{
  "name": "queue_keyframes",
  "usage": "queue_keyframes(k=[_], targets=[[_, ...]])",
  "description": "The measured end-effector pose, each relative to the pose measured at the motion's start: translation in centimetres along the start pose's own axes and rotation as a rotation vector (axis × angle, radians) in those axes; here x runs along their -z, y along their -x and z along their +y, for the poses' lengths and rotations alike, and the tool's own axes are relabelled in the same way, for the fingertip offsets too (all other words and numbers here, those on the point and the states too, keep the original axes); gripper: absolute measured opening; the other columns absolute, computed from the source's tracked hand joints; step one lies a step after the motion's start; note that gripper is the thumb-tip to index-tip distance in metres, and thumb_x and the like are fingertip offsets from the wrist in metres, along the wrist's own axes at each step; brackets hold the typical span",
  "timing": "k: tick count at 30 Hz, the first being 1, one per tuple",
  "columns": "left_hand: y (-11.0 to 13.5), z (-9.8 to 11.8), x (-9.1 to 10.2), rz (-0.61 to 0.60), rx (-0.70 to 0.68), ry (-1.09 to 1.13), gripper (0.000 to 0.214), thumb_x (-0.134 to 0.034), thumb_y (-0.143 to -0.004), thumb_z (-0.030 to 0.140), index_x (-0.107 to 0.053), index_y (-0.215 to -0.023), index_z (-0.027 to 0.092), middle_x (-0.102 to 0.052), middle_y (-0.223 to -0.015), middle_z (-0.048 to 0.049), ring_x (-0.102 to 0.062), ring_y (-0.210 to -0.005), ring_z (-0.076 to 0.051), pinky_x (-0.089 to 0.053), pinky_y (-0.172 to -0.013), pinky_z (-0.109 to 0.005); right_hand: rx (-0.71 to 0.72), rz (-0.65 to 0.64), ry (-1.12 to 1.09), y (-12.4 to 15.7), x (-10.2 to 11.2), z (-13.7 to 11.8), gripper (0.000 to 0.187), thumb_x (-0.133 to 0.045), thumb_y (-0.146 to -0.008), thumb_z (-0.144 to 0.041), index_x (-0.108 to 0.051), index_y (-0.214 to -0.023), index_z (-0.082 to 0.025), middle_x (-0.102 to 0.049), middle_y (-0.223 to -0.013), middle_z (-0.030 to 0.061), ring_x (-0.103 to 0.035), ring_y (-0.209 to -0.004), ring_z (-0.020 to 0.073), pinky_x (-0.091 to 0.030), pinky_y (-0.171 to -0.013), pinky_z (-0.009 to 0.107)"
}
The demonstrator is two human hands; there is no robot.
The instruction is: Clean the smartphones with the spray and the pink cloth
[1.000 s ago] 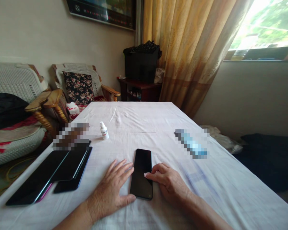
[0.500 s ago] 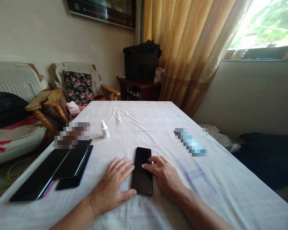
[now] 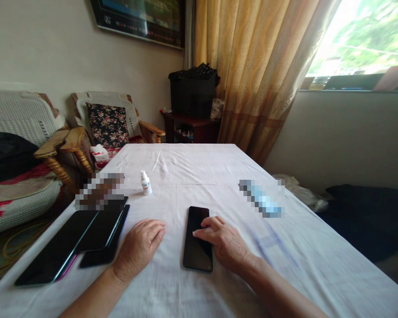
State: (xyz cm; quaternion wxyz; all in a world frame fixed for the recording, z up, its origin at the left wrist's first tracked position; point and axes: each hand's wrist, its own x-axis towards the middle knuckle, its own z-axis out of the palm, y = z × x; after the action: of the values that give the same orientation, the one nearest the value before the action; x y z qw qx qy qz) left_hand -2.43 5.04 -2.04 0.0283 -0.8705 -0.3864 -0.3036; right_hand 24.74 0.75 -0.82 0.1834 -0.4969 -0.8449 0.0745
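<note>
A dark smartphone (image 3: 196,256) lies face up on the white tablecloth in front of me, its screen black. My right hand (image 3: 226,240) rests over the phone's right side, fingers bent and drawn together at the screen. Whether something small is pinched in them, I cannot make out. Left of the phone, apart from it, my left hand (image 3: 139,247) lies on the cloth with its fingers curled in and nothing visible in them. Beside that hand are several dark phones or tablets (image 3: 58,245), overlapping. A small white spray bottle (image 3: 146,183) stands upright beyond my left hand.
A blurred-out bluish item (image 3: 262,198) lies on the right of the tablecloth (image 3: 185,163); a blurred brown one (image 3: 101,191) lies at the left edge. Wooden armchairs (image 3: 102,123) stand past the left side. A dark box-shaped object (image 3: 192,95) sits on a cabinet behind.
My left hand has moved left, away from the phone's edge, and its spread fingers have curled in. My right hand stays at the screen with a slight shift. The view has tilted a little.
</note>
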Motion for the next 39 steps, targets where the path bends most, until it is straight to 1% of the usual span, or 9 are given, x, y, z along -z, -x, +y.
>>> queue_keyframes(k=[2, 5, 10, 15, 17, 24, 32, 36, 39], targets=[[0.1, -0.4, -0.3, 0.005, -0.008, -0.024, 0.026, -0.042, -0.096, 0.025, -0.067, -0.102, 0.019, -0.074, -0.098, -0.0061, -0.070, -0.091, -0.019, -0.057, -0.083, -0.033, 0.019, -0.016, -0.014, -0.1, -0.1, 0.0, 0.042, -0.047, -0.091, -0.012, -0.069, -0.115, -0.037, -0.062, -0.114, 0.0015, -0.056, -0.099, 0.0179, -0.044, -0.081, 0.027], [0.4, -0.6, -1.0, 0.027, -0.044, -0.050, 0.030, -0.041, -0.095, 0.020, -0.064, -0.114, 0.018, -0.074, -0.105, -0.0073, -0.069, -0.096, -0.021, -0.057, -0.086, -0.035, -0.007, -0.026, -0.007, -1.1, -0.2, 0.3, 0.042, -0.047, -0.090, -0.012, -0.071, -0.114, -0.037, -0.062, -0.114, 0.0028, -0.056, -0.097, 0.0187, -0.044, -0.080, 0.028], [0.6, -0.6, -1.4, 0.005, -0.030, -0.031, 0.028, -0.043, -0.093, 0.017, -0.066, -0.109, 0.018, -0.073, -0.106, -0.0070, -0.068, -0.100, -0.022, -0.055, -0.090, -0.039, -0.060, -0.024, 0.017, -2.5, -0.2, 0.2, 0.047, -0.045, -0.088, -0.008, -0.070, -0.118, -0.033, -0.063, -0.114, 0.0052, -0.056, -0.100, 0.0199, -0.044, -0.081, 0.029], [0.6, -0.7, -1.4, -0.009, -0.021, -0.001, 0.027, -0.044, -0.093, 0.016, -0.067, -0.106, 0.019, -0.072, -0.106, -0.0066, -0.067, -0.102, -0.022, -0.054, -0.091, -0.040, 0.014, -0.061, -0.009, -1.6, -0.1, -1.1, 0.040, -0.045, -0.093, -0.016, -0.069, -0.117, -0.036, -0.064, -0.111, 0.0028, -0.055, -0.096, 0.0193, -0.043, -0.078, 0.028], [0.6, -0.7, -1.5, -0.008, -0.019, 0.006, 0.026, -0.044, -0.092, 0.017, -0.067, -0.105, 0.019, -0.072, -0.106, -0.0065, -0.066, -0.102, -0.022, -0.054, -0.092, -0.040, 0.021, -0.073, -0.007, -1.7, 0.0, -1.2, 0.042, -0.045, -0.091, -0.014, -0.070, -0.116, -0.037, -0.064, -0.111, 0.0023, -0.055, -0.096, 0.0190, -0.043, -0.079, 0.028], [0.5, -0.6, -1.5, -0.006, -0.030, 0.005, 0.026, -0.045, -0.092, 0.016, -0.067, -0.105, 0.019, -0.072, -0.105, -0.0063, -0.066, -0.101, -0.022, -0.054, -0.091, -0.039, -0.087, -0.058, 0.054, -3.5, 0.0, -0.3, 0.051, -0.043, -0.086, -0.006, -0.068, -0.121, -0.034, -0.063, -0.114, 0.0048, -0.056, -0.100, 0.0206, -0.044, -0.080, 0.029], [0.7, -0.9, -1.8, -0.010, -0.032, 0.007, 0.031, -0.041, -0.090, 0.012, -0.067, -0.106, 0.018, -0.072, -0.107, -0.0071, -0.066, -0.102, -0.022, -0.054, -0.092, -0.040, 0.046, -0.064, 0.023, -1.1, -0.2, -1.3, 0.038, -0.045, -0.094, -0.018, -0.068, -0.119, -0.036, -0.064, -0.110, 0.0030, -0.055, -0.094, 0.0186, -0.042, -0.078, 0.028], [0.6, -0.9, -1.6, -0.025, -0.040, 0.003, 0.032, -0.040, -0.090, 0.012, -0.067, -0.106, 0.017, -0.072, -0.107, -0.0079, -0.066, -0.102, -0.022, -0.055, -0.091, -0.041, 0.058, -0.076, -0.005, 0.1, -0.2, -1.7, 0.037, -0.045, -0.095, -0.019, -0.067, -0.119, -0.037, -0.064, -0.108, 0.0026, -0.056, -0.093, 0.0184, -0.042, -0.076, 0.028], [0.5, -0.8, -1.5, -0.031, -0.046, -0.011, 0.032, -0.040, -0.091, 0.013, -0.067, -0.106, 0.017, -0.072, -0.107, -0.0080, -0.066, -0.102, -0.023, -0.055, -0.091, -0.041, 0.052, -0.079, -0.015, 0.1, -0.2, -1.7, 0.039, -0.046, -0.093, -0.017, -0.068, -0.118, -0.038, -0.064, -0.109, 0.0023, -0.056, -0.094, 0.0182, -0.042, -0.076, 0.028]])
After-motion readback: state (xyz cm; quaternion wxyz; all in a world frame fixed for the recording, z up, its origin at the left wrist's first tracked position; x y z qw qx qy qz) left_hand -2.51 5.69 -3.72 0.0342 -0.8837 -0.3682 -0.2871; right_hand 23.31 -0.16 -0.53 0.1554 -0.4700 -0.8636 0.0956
